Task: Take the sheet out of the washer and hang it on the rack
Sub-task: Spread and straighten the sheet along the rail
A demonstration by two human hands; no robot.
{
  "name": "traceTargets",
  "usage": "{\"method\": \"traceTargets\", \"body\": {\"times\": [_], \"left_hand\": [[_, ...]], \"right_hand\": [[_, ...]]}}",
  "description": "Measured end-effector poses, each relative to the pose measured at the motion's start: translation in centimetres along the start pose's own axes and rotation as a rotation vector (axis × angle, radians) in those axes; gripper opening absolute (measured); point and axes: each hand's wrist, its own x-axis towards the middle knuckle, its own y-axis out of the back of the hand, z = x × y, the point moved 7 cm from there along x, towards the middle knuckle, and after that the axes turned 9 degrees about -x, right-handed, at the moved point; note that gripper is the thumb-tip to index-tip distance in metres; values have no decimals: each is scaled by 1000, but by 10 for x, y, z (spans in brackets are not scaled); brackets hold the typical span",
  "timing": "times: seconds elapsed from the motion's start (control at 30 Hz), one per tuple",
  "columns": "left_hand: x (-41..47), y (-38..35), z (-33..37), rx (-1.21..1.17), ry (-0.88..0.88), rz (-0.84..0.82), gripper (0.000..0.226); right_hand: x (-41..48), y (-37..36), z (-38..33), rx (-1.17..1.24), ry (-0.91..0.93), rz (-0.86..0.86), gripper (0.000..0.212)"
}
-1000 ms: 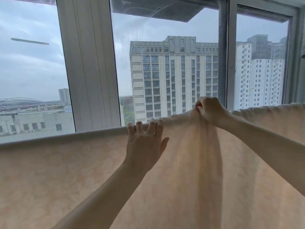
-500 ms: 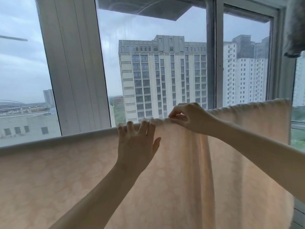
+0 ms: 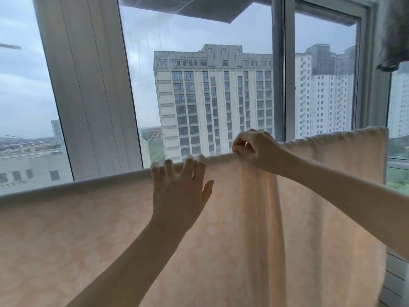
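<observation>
a: where is the sheet?

b: a pale peach patterned sheet (image 3: 88, 240) hangs draped in front of a white-framed window (image 3: 88, 96). its folded top edge runs straight across the view, and its right side falls in long vertical creases. whatever carries it is covered by the cloth.

a: and the hands?

b: the left hand (image 3: 177, 191) lies flat against the near face of the sheet, fingers spread, with the fingertips (image 3: 188, 161) reaching the top fold. the right hand (image 3: 254, 149), just beside it, pinches a bunch of the fold between thumb and curled fingers.

a: anything else in view?

b: a tall beige high-rise building (image 3: 212, 103) stands beyond the glass under a grey sky. a piece of dark grey fuzzy fabric (image 3: 396, 32) hangs at the upper right corner.
</observation>
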Motion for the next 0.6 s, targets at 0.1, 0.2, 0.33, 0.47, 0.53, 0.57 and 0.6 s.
{"method": "traceTargets", "body": {"times": [0.1,0.2,0.33,0.47,0.53,0.57,0.6], "left_hand": [[0,-4,-2,0,19,-8,57],[2,-7,0,-14,38,-11,57],[2,-6,1,-40,89,16,54],[8,-2,4,-31,162,35,46],[19,-1,6,-57,233,31,48],[25,-1,9,-76,270,27,51],[29,-2,13,-91,298,25,52]], "right_hand": [[-8,6,6,33,52,-38,6],[-18,9,12,7,128,45,9],[-21,8,17,-9,191,181,7],[1,13,33,41,152,187,6],[17,12,42,85,111,140,8],[23,7,47,112,89,78,9],[27,0,52,142,71,14,10]]}}
